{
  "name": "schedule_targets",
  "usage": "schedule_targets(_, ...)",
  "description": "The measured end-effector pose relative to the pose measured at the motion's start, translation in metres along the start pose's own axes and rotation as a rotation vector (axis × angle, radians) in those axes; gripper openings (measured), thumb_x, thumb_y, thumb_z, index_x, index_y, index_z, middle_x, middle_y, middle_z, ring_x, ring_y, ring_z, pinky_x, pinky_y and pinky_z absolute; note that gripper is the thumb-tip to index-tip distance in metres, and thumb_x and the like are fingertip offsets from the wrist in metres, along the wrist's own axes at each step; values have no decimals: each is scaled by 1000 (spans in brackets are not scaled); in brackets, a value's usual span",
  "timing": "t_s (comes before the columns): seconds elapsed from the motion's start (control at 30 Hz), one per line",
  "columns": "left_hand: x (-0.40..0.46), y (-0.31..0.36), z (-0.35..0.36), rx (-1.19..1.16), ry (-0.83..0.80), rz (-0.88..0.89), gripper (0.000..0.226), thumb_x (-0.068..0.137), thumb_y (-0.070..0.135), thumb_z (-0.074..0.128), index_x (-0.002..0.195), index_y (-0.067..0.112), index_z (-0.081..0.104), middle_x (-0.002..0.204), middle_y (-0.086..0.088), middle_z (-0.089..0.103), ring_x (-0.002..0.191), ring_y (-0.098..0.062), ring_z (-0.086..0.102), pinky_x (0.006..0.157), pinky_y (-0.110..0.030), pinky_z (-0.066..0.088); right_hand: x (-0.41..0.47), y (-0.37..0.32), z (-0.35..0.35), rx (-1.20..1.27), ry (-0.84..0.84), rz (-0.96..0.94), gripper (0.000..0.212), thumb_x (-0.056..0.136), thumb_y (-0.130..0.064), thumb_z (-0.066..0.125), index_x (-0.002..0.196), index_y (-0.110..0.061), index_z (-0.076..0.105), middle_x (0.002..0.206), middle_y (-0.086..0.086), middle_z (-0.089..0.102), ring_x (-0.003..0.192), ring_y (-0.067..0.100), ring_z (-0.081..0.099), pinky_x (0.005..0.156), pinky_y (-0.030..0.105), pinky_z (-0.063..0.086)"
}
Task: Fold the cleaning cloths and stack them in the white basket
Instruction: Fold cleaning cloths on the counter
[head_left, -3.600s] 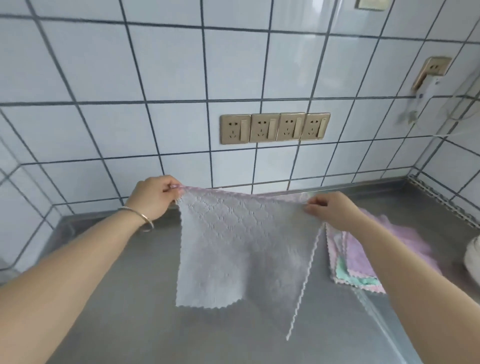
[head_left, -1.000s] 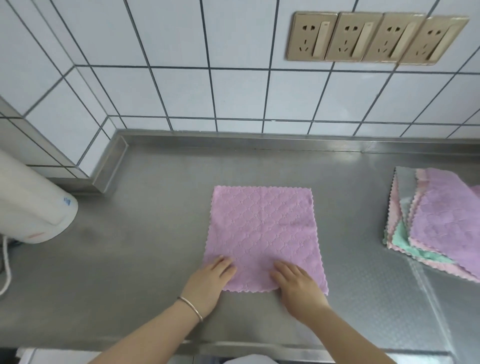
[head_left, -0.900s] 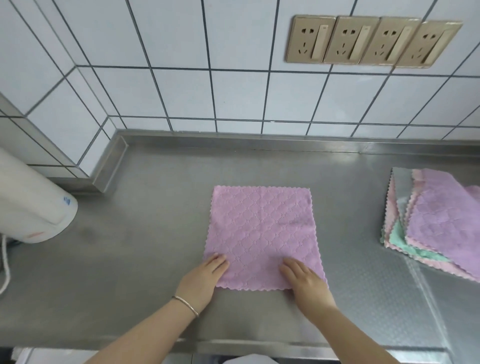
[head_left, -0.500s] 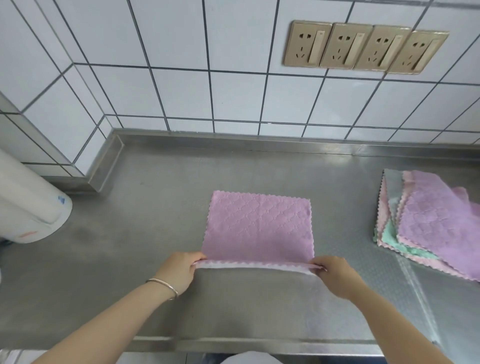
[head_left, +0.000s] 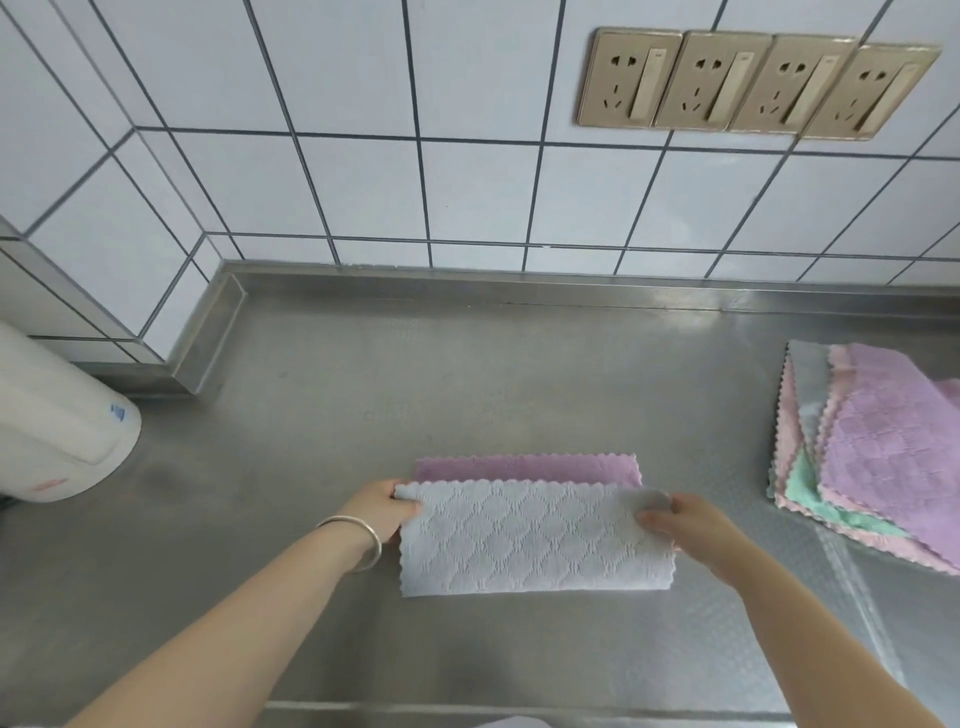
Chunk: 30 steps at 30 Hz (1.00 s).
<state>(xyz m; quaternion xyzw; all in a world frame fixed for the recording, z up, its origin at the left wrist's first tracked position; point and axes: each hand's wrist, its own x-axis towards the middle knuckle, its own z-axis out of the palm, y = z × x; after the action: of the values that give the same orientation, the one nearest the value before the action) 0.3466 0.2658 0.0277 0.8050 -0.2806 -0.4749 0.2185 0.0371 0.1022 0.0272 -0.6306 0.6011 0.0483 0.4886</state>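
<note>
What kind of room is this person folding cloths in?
Most likely a kitchen or utility area. The cloth lies on a brushed stainless steel countertop with a raised metal back edge. Behind it is a white tiled wall with dark grout, carrying a row of four gold-coloured wall sockets.

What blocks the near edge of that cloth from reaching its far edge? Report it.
Nothing visible. The left hand and right hand pinch the folded-over edge of the cloth; only a bare pink strip of the same cloth remains ahead.
</note>
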Motion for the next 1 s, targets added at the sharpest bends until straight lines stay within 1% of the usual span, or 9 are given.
schedule_targets(0.07, 14, 5, 6, -4, 88, -36, 19, 91, 14, 53, 106, 9, 62, 91, -5, 63, 77, -19, 57, 67, -28, 43, 9, -11, 4, -16, 55, -6, 21, 90, -16, 57, 105, -4, 64, 101, 15, 66, 94, 30, 62, 86, 41, 48)
schedule_targets(0.13, 28, 6, 12, 51, 174, -66, 21, 91, 17, 52, 109, 9, 62, 100, -7, 64, 88, -23, 57, 81, -32, 46, 21, -17, 9, -63, 91, -10, 21, 91, -16, 54, 104, -3, 64, 98, 17, 66, 85, 27, 59, 75, 34, 46)
schedule_targets(0.23, 38, 8, 19, 103, 272, -99, 13, 93, 19, 50, 102, 14, 58, 100, -12, 60, 89, -28, 55, 76, -29, 38, 34, -19, 16, -73, 158, -4, 21, 92, -18, 53, 104, -4, 64, 90, 14, 64, 79, 26, 56, 67, 31, 41)
schedule_targets(0.33, 47, 9, 22, 157, 344, -88, 25, 93, 23, 49, 109, 7, 59, 106, -14, 65, 97, -32, 58, 73, -26, 37, 41, -18, 18, -83, 209, 10, 23, 93, -22, 52, 102, -3, 61, 84, 12, 59, 75, 25, 52, 62, 29, 38)
schedule_targets(0.5, 54, 9, 26, 201, 385, -114, 31, 93, 25, 48, 117, 6, 54, 113, -17, 62, 104, -34, 58, 80, -31, 42, 48, -22, 20, -113, 238, 6, 15, 93, -24, 51, 96, -13, 60, 81, 8, 58, 69, 20, 50, 53, 27, 36)
schedule_targets(0.6, 55, 10, 28, 233, 377, -127, 35, 94, 24, 48, 124, 5, 50, 121, -18, 60, 112, -35, 55, 88, -34, 43, 52, -22, 21, -126, 262, 32, 15, 92, -27, 53, 86, -14, 59, 73, 5, 57, 64, 18, 49, 51, 26, 36)
schedule_targets(0.73, 55, 14, 28, 309, 367, -126, 37, 95, 19, 45, 129, 5, 46, 125, -18, 57, 115, -35, 53, 90, -34, 43, 56, -20, 23, -125, 313, 88, 26, 89, -31, 55, 69, -15, 54, 68, 4, 56, 67, 22, 52, 56, 28, 38)
schedule_targets(0.9, 51, 15, 30, 305, 384, -125, 31, 94, 21, 46, 121, 5, 48, 113, -19, 61, 104, -36, 57, 82, -36, 45, 55, -21, 26, -85, 401, 151, 26, 86, -39, 60, 90, -14, 57, 82, 6, 56, 77, 25, 51, 65, 29, 39)
schedule_targets(1.0, 43, 11, 32, 236, 532, -57, 36, 86, 27, 61, 114, 7, 48, 110, -14, 58, 99, -35, 57, 75, -36, 44, 48, -22, 27, -54, 466, 149, 33, 86, -40, 61, 97, -11, 49, 81, 4, 54, 77, 26, 52, 66, 32, 42)
